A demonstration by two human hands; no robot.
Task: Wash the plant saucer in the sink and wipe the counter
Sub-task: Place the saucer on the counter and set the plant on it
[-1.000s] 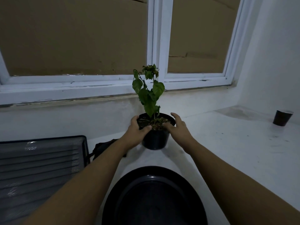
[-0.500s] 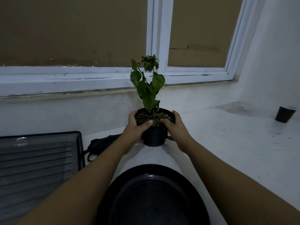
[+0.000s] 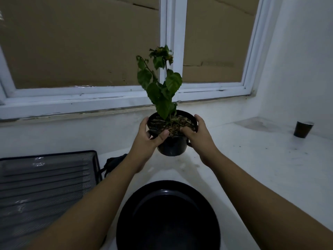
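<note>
saucer (image 3: 168,216): black, round, empty, on the white counter (image 3: 261,159) at the near edge, well short of both hands
left hand (image 3: 147,139): fingers curled round the black pot (image 3: 172,147), thumb over its rim onto the soil
right hand (image 3: 200,137): gripping the pot's other side
plant (image 3: 160,85): upright in the pot
tray (image 3: 45,186): dark mesh, left of saucer
</note>
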